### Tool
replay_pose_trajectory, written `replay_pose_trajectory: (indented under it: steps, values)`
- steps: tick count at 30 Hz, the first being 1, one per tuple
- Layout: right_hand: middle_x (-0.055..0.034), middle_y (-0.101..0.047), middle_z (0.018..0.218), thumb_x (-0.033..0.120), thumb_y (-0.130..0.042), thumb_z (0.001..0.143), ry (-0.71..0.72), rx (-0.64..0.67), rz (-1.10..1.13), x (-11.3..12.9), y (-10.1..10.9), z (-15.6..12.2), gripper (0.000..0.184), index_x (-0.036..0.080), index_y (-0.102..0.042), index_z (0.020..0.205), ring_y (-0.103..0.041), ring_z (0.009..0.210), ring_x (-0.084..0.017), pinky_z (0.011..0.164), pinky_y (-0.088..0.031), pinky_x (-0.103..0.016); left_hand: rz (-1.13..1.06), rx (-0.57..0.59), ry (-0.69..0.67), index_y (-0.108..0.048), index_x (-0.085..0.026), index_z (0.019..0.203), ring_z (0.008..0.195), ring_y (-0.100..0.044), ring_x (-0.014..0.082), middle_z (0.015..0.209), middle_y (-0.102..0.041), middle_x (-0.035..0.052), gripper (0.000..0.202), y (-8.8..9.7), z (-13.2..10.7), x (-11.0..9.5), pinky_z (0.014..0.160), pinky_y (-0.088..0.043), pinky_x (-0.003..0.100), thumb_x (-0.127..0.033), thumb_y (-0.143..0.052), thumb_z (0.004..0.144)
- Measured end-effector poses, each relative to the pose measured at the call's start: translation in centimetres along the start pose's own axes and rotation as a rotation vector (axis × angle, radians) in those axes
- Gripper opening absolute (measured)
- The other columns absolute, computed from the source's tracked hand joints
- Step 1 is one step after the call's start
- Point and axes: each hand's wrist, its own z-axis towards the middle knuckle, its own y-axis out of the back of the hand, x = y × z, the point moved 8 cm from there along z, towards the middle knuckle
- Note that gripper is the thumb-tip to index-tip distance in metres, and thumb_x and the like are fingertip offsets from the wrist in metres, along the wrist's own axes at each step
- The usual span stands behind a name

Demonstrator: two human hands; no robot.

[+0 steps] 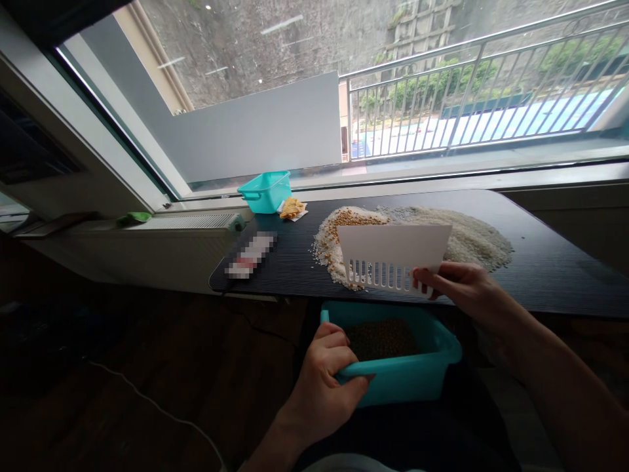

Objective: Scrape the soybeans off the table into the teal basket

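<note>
A big window [275, 118] fills the back, above a dark surface [555, 262]. Think of that surface as a clock, with six nearest the person. At six, just off the edge, is a blue-green tub [407, 383] with brown bits [383, 337] inside. It looks stiff, but the load may make it heavy, so its rim seems the best place to hold. The left grip [331, 367] wraps that rim on the nine o'clock side. At three lies a pale heap [481, 242] like rice, loose and likely to slide. Near the middle is a white slotted sheet [393, 242]. It looks light, thin and smooth, and might bend. The right grip [464, 285] pinches its four o'clock corner, a good spot beside the slots. At nine lies a mixed heap [329, 249] of orange and white grains.
</note>
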Motion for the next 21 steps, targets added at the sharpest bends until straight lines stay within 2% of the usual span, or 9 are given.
replay_pose_trajectory:
  steps: [7, 11, 15, 17, 21]
  values:
    - [-0.0057, -0.073, 0.068, 0.094, -0.084, 0.054, 0.011, -0.085, 0.036, 1.2, 1.7, -1.1, 0.069, 0.026, -0.081, 0.064, -0.059, 0.061, -0.018, 0.059, -0.057, -0.036, -0.007, 0.010, 0.003, -0.048, -0.020, 0.058, 0.081, -0.062, 0.0191, 0.063, -0.054, -0.0006, 0.037, 0.0, 0.1, -0.1, 0.079, -0.055, 0.032, -0.005, -0.074, 0.080]
    - [-0.0060, -0.070, 0.065, 0.098, -0.080, 0.053, 0.038, -0.109, -0.019, 1.2, 1.5, -0.9, 0.072, 0.026, -0.077, 0.061, -0.060, 0.061, -0.020, 0.061, -0.056, -0.038, -0.015, 0.005, 0.014, -0.049, -0.020, 0.058, 0.082, -0.063, 0.0196, 0.064, -0.055, -0.0001, 0.037, -0.1, 0.0, 0.2, 0.078, -0.055, 0.031, -0.006, -0.075, 0.080]
    - [-0.0087, -0.073, 0.070, 0.101, -0.071, 0.059, 0.090, -0.116, -0.113, 1.4, 1.0, 0.2, 0.075, 0.027, -0.078, 0.067, -0.063, 0.062, -0.024, 0.060, -0.054, -0.041, -0.030, -0.009, 0.003, -0.048, -0.020, 0.057, 0.082, -0.062, 0.0201, 0.064, -0.054, 0.0003, 0.040, -0.3, 0.0, 0.4, 0.077, -0.054, 0.032, -0.008, -0.077, 0.081]
    - [-0.0083, -0.071, 0.071, 0.100, -0.066, 0.067, 0.208, -0.077, -0.186, 3.5, 0.6, 0.8, 0.072, 0.029, -0.078, 0.070, -0.063, 0.065, -0.025, 0.061, -0.052, -0.041, -0.046, -0.022, -0.014, -0.045, -0.021, 0.057, 0.080, -0.060, 0.0200, 0.063, -0.052, 0.0001, 0.043, -0.3, 0.0, 0.4, 0.075, -0.054, 0.032, -0.010, -0.079, 0.082]
    - [-0.0065, -0.067, 0.072, 0.092, -0.054, 0.086, 0.525, 0.001, -0.452, 10.4, -0.4, 2.0, 0.070, 0.026, -0.076, 0.074, -0.055, 0.065, -0.021, 0.060, -0.043, -0.037, -0.060, -0.044, -0.025, -0.043, -0.021, 0.059, 0.080, -0.060, 0.0202, 0.066, -0.053, 0.0002, 0.043, -0.4, -0.3, 0.7, 0.074, -0.053, 0.032, -0.007, -0.078, 0.078]
